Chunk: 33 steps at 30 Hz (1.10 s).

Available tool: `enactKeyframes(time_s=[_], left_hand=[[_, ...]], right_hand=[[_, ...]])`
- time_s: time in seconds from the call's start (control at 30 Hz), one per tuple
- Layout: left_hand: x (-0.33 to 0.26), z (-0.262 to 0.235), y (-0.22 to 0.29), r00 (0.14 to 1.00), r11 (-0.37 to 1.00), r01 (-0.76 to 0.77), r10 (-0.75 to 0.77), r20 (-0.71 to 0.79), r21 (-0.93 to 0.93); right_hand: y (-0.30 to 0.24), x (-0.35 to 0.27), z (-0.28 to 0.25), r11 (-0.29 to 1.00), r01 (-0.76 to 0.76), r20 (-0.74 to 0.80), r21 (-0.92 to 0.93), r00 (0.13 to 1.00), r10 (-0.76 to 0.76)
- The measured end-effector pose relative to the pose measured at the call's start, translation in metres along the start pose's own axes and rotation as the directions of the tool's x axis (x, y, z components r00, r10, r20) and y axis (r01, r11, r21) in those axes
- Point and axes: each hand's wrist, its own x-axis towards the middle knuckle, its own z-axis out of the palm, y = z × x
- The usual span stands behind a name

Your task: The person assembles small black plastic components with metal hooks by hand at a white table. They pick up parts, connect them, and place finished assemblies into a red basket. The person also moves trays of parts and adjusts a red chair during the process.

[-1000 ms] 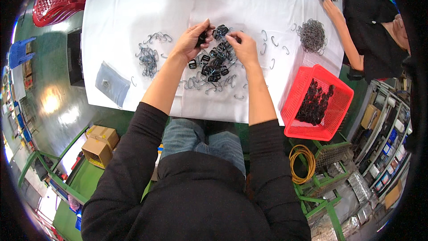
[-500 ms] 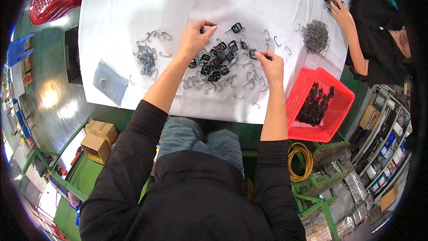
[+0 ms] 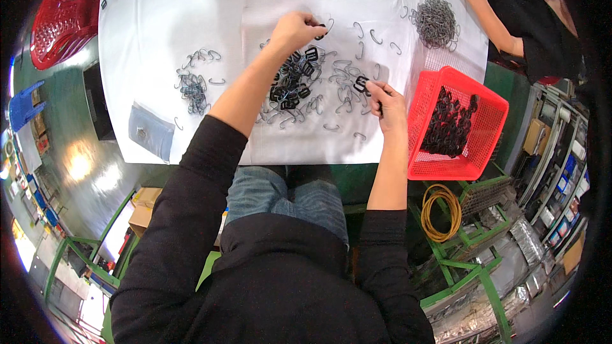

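Note:
My left hand [image 3: 298, 30] is closed, fingertips pinching a black plastic buckle [image 3: 320, 30] at the far side of a heap of black buckles [image 3: 292, 86]. To the right, my right hand [image 3: 387, 103] pinches another black buckle [image 3: 361, 83] between thumb and fingers; its other fingers are curled in. Thin grey wire hooks [image 3: 347, 92] lie scattered on the white cloth beneath and beside that hand. More hooks fringe the heap's near edge, and some buckles in it appear to have hooks attached.
A red plastic basket [image 3: 417, 153] holding black pieces stands at the right table edge. Beyond it is a mound of wire hooks [image 3: 435, 23]. At left lie a smaller hook pile [image 3: 193, 91] and a grey-blue bag [image 3: 151, 130]. A co-worker's arm [image 3: 488, 16] reaches in far right.
My left hand has moved right, past the heap, and taken hold of the buckle lying there. My right hand has drawn slightly away from the heap with its buckle. The view has shifted.

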Motion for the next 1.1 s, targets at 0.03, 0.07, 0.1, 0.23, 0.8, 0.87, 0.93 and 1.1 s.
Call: enactKeyframes(time_s=[0.03,0.07,0.1,0.23,0.8,0.87,0.93,1.1], left_hand=[[-0.002,-0.006,-0.001,0.993,0.985,0.084,-0.071,0.091,-0.147],[-0.006,-0.012,-0.003,0.977,0.945,0.166,-0.120,0.175,-0.280],[-0.009,-0.016,-0.004,0.953,0.881,0.252,-0.153,0.262,-0.400],[-0.030,-0.020,-0.009,0.997,0.997,0.078,-0.078,-0.019,0.006],[-0.064,0.017,0.020,0.999,0.999,0.032,-0.032,0.019,0.013],[-0.068,0.021,0.023,0.983,0.978,0.131,-0.107,0.148,-0.162],[-0.070,0.021,0.028,0.933,0.882,0.284,-0.163,0.322,-0.377],[-0.084,0.027,0.041,0.876,0.706,0.312,0.045,0.481,-0.635]], right_hand=[[0.002,-0.001,-0.003,1.000,-0.012,0.006,0.019,1.000,0.012],[0.005,-0.001,-0.006,0.999,-0.033,-0.008,0.029,0.999,0.033],[0.008,-0.001,-0.008,0.999,-0.039,0.009,0.022,0.999,0.038],[0.021,-0.001,-0.013,0.999,-0.019,0.000,0.047,1.000,0.019],[0.057,-0.029,-0.027,0.945,0.151,-0.213,-0.290,0.953,-0.217],[0.061,-0.031,-0.029,0.963,0.094,-0.236,-0.252,0.959,-0.156],[0.062,-0.034,-0.034,0.994,-0.011,-0.066,0.110,0.998,0.019],[0.061,-0.036,-0.039,0.900,0.211,-0.226,-0.382,0.923,-0.313]])
